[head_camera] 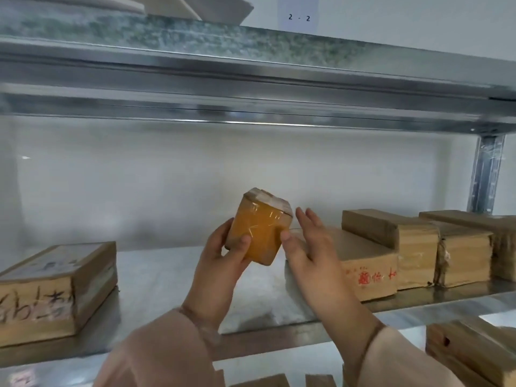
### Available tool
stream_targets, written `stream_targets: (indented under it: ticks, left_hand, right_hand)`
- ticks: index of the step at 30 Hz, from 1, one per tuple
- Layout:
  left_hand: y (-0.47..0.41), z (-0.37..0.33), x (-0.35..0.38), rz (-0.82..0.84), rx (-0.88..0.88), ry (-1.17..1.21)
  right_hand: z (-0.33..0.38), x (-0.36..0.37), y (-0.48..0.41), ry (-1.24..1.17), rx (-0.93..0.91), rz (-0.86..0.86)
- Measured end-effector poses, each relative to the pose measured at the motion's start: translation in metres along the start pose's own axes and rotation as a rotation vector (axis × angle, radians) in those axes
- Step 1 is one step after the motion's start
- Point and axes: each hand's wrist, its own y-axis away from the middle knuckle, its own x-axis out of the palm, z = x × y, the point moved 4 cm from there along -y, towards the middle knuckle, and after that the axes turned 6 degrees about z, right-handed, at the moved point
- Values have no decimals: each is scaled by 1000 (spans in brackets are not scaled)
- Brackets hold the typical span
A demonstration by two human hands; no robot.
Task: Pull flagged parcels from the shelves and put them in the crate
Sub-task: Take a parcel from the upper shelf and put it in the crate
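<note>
A small orange-brown parcel wrapped in clear tape is held tilted above the metal shelf, in front of the white back wall. My left hand grips it from the lower left, thumb across its front face. My right hand is beside its right edge, fingers spread and pointing up, with the thumb touching the parcel's side. No crate is in view.
A brown parcel with black handwriting lies at the shelf's left. A parcel with red writing and several more brown parcels fill the right. An upper shelf beam spans overhead. More parcels lie on the shelf below.
</note>
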Motion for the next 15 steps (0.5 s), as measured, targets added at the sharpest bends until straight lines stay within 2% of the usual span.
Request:
stream_targets:
  ticks: [4, 10, 12, 15]
  left_hand:
    - [8, 3, -1, 15, -101, 34]
    - [11, 0, -17, -13, -282, -92]
    - [13, 2, -19, -35, -306, -20]
    - [20, 7, -23, -73, -342, 215]
  right_hand:
    - [5, 15, -4, -374, 16, 172]
    - [0, 28, 3, -255, -159, 223]
    - [-3, 33, 5, -271, -169, 241]
    - [-5, 34, 5, -419, -113, 217]
